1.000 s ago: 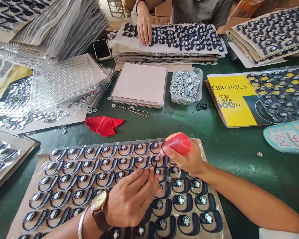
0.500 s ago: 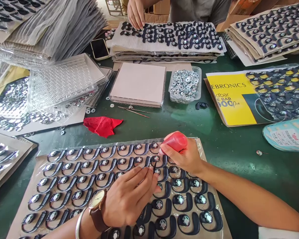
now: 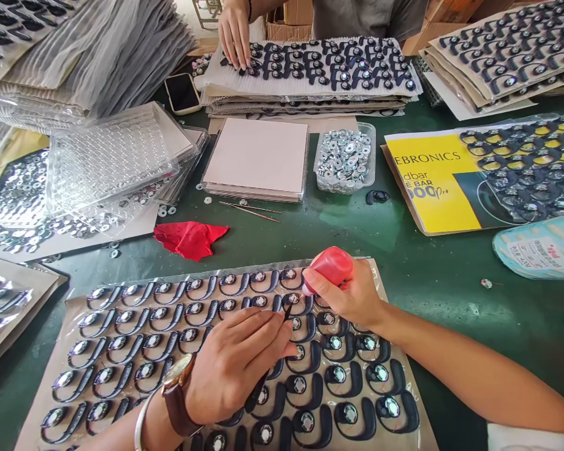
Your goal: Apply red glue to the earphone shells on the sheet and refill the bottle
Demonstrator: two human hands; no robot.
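Observation:
My right hand [image 3: 352, 291] is wrapped round a red squeeze bottle [image 3: 329, 268], its pale tip pointing down and left at a small black part with a round silver face [image 3: 291, 299]. Close beside it, my left hand [image 3: 244, 360] is closed on black tweezers [image 3: 288, 309], whose tip meets or nearly meets that same part; I cannot tell which. Both hands are over a brown sheet [image 3: 385, 432] under clear film, which bears rows of these curved, hook-shaped black parts. The left hand and wrist hide some of the rows.
Behind the sheet lie a red cloth [image 3: 190, 240], thin metal sticks [image 3: 249, 210], a white-topped stack [image 3: 256, 156] and a clear tub [image 3: 344, 160] of metal washers. A yellow printed board [image 3: 427, 181] is at the right. Across the table [image 3: 432, 300], a co-worker's hand [image 3: 235, 37] touches another filled sheet.
My left hand has turned slightly and shifted a little left, its tweezers tip staying near the same part. The bottle has tilted slightly. The co-worker's hand has moved left and down.

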